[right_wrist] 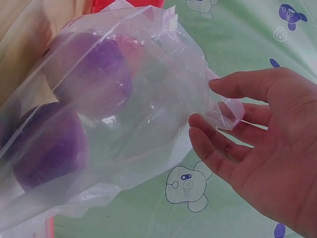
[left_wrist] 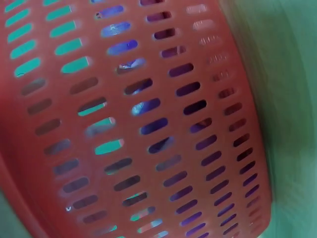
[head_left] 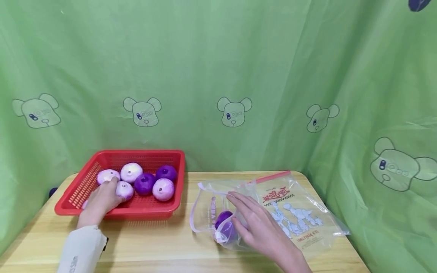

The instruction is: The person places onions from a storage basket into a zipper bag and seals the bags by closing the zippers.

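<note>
Nearest, the right hand (head_left: 257,225) curls loosely round the rim of a bag (right_wrist: 153,119), seemingly to keep its mouth spread; two onions (right_wrist: 91,74) sit inside. The left hand (head_left: 101,199) straddles an onion (head_left: 125,190) in the basket (head_left: 146,213); its grip I cannot tell.

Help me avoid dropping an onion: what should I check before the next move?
1. Clear zip bag open at its mouth: ok.
2. Right hand pinching the rim: not ok; thumb and fingertips stand apart in the right wrist view.
3. Left hand at the basket onions: ok.
4. Left hand's grip: cannot tell; the fingertips are partly hidden.
5. Red plastic basket beside the bag: ok.
6. Toy Story bag apart from the clear one: cannot tell.
</note>
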`<state>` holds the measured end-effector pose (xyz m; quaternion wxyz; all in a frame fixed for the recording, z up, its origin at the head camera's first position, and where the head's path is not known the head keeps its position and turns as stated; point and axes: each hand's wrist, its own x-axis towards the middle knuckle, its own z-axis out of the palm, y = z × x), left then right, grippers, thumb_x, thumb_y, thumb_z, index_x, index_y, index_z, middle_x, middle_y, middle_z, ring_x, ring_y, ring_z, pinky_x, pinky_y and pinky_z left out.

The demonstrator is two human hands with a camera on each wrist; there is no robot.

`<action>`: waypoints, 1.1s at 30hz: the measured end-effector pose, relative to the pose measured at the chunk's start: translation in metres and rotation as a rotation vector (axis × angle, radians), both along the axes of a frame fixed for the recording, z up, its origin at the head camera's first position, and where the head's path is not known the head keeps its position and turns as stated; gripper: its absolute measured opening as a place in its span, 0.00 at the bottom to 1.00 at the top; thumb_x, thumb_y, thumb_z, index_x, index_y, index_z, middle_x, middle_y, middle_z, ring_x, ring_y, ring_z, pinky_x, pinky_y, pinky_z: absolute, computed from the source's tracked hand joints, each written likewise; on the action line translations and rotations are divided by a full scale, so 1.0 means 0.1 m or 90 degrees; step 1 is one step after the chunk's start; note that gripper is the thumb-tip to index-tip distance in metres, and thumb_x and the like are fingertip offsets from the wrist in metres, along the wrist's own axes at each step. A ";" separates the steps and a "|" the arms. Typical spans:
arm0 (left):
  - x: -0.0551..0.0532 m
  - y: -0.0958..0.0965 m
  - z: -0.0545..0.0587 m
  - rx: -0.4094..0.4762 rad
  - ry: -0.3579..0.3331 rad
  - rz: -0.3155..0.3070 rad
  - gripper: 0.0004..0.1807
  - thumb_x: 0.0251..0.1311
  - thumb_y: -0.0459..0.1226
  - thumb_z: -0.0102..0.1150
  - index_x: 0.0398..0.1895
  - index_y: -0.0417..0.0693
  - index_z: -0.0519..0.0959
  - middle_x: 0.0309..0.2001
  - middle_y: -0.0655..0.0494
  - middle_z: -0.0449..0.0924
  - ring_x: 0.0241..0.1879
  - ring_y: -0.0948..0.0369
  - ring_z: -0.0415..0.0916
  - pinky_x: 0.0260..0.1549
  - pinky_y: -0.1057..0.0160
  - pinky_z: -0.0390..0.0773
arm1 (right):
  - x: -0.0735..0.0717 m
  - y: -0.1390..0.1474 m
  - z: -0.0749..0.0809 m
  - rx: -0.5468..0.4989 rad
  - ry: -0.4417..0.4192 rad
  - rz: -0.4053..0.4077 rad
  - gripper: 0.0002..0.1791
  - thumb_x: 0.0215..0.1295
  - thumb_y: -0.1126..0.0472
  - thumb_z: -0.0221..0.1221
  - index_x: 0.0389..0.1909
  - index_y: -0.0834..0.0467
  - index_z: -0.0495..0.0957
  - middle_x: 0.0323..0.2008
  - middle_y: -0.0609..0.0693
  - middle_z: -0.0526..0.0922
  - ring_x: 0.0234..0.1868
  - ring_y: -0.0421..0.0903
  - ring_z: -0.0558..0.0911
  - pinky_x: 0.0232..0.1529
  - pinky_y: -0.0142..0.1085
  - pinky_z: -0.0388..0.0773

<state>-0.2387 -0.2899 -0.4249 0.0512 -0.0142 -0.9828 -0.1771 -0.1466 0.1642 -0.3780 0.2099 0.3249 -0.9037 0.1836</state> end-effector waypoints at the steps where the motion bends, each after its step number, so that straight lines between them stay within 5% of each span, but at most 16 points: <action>1: 0.01 0.00 -0.01 0.005 0.006 0.001 0.40 0.57 0.43 0.69 0.64 0.26 0.64 0.53 0.20 0.71 0.50 0.27 0.72 0.44 0.31 0.73 | 0.00 0.00 0.00 -0.001 0.001 0.000 0.31 0.62 0.59 0.66 0.67 0.59 0.72 0.67 0.54 0.73 0.66 0.51 0.73 0.65 0.48 0.70; 12: -0.01 0.05 -0.04 0.020 0.022 0.001 0.35 0.55 0.47 0.70 0.55 0.28 0.71 0.44 0.27 0.77 0.42 0.32 0.77 0.39 0.34 0.75 | -0.01 0.01 -0.03 0.000 0.013 0.001 0.31 0.60 0.61 0.66 0.65 0.60 0.73 0.66 0.55 0.74 0.65 0.52 0.75 0.64 0.48 0.72; 21: -0.03 0.04 -0.03 0.012 0.049 0.012 0.36 0.54 0.47 0.71 0.57 0.30 0.70 0.44 0.27 0.76 0.40 0.35 0.76 0.35 0.35 0.75 | 0.00 0.00 -0.03 0.002 0.019 0.005 0.31 0.60 0.62 0.66 0.65 0.61 0.73 0.65 0.56 0.74 0.64 0.52 0.75 0.63 0.46 0.72; 33: 0.23 0.28 0.18 0.030 0.157 0.009 0.36 0.53 0.42 0.73 0.61 0.31 0.70 0.49 0.26 0.76 0.45 0.31 0.76 0.37 0.32 0.73 | 0.01 0.00 0.01 0.002 0.003 -0.007 0.31 0.61 0.61 0.66 0.66 0.60 0.72 0.67 0.55 0.73 0.65 0.52 0.74 0.64 0.47 0.70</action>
